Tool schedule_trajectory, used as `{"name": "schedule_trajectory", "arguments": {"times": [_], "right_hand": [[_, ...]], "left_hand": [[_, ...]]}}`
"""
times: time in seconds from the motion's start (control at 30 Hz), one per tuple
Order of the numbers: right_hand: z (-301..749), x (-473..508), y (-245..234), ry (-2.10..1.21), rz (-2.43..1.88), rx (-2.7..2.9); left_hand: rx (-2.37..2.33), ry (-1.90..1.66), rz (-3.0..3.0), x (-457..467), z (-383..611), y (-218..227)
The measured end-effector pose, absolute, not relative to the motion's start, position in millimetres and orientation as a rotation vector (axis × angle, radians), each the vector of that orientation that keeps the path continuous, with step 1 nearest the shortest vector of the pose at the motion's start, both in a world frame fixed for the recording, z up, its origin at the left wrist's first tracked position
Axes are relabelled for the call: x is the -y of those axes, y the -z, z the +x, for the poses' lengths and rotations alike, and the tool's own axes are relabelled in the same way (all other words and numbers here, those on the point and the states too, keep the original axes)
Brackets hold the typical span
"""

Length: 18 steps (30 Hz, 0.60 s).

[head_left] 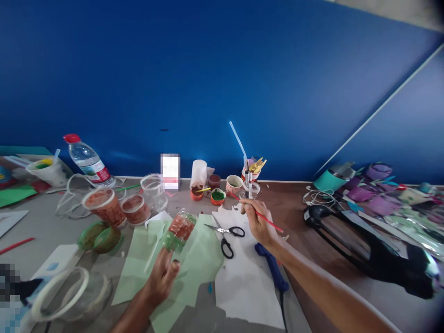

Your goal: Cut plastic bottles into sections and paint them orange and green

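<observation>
My left hand (162,275) holds a small clear plastic cup (181,230) painted with reddish-brown and green bands. It is tilted, and most of the fingers are hidden behind or inside it. In my right hand (259,222) is a thin red paintbrush (270,221), pinched between the fingers. The brush's tip reaches toward a paper cup (234,184); whether it touches the cup I cannot tell. Beside that stand a small cup of green paint (218,196) and a cup of brown paint (196,192) with a yellow stick across it. Black-handled scissors (225,231) lie open between my hands.
Green paper (135,263) and white paper (239,286) cover the middle. A blue glue gun (272,268) lies right of them. Painted tubs (106,206), a water bottle (88,162) and a clear container (97,296) stand left. A large black object (374,259) lies right.
</observation>
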State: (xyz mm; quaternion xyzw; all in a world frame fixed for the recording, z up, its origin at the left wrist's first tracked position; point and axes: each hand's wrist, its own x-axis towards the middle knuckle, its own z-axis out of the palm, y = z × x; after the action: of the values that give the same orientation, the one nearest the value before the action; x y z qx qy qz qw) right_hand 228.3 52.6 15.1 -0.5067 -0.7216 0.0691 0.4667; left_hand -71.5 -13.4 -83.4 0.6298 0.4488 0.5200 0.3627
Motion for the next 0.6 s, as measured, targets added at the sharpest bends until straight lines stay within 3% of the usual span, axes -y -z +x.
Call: {"name": "schedule_trajectory", "arguments": {"times": [0.27,0.6], "right_hand": [[226,-63,-28,-0.240,-1.235,1.753],[194,-103,-27,-0.620,-1.123,1.726]], "left_hand": [[-1.080,-1.309,1.589,15,-69,79],[-1.077,-1.296,1.687,18,-72,82]]}}
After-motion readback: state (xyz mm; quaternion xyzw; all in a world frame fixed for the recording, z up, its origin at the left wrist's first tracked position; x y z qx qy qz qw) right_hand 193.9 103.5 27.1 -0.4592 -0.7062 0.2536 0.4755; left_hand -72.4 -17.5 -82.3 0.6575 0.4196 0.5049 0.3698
